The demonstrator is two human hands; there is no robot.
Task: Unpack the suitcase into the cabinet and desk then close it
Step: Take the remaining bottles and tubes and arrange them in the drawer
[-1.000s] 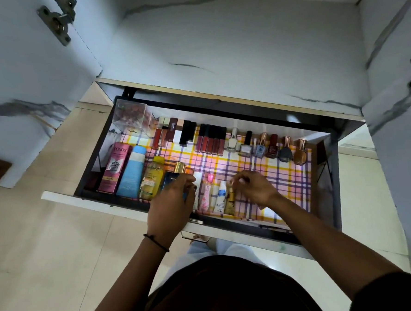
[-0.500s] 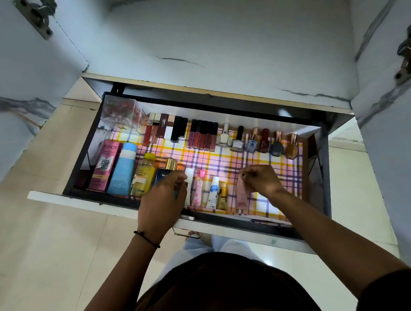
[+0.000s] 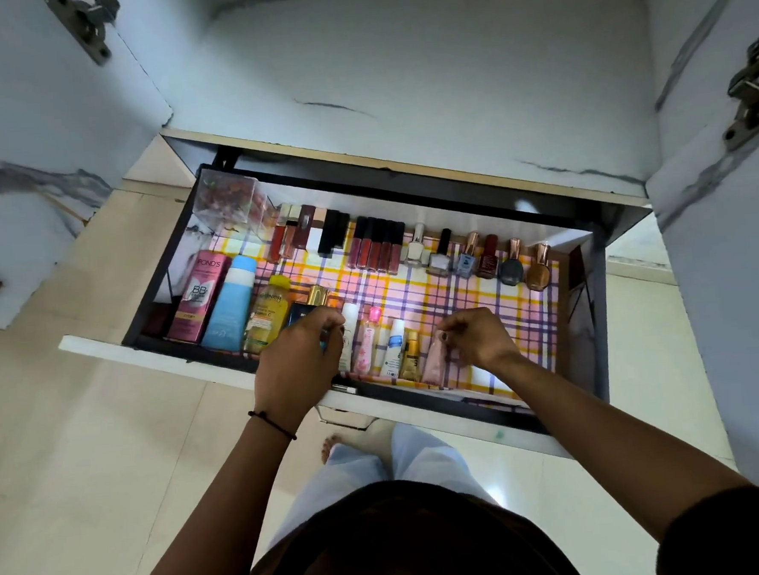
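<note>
An open cabinet drawer [image 3: 106,347] with a plaid liner [image 3: 458,296] holds rows of cosmetics. My left hand [image 3: 300,359] curls over a dark blue bottle with a gold cap [image 3: 301,312] in the front row. The bottle is mostly hidden under my fingers. My right hand [image 3: 478,339] pinches the top of a pale pink tube [image 3: 433,366], which lies at the right end of the front row beside a gold tube [image 3: 411,356]. No suitcase is in view.
Lipsticks [image 3: 373,247] and nail polish bottles [image 3: 487,258] line the back of the drawer. A clear box [image 3: 230,198] sits at its back left. A pink tube [image 3: 198,294], a blue bottle [image 3: 230,305] and a yellow bottle [image 3: 268,314] lie front left. Open cabinet doors [image 3: 47,107] flank both sides.
My right hand moved right along the front row and laid the pale pink tube beside the gold tube. My left hand stayed over the dark blue bottle.
</note>
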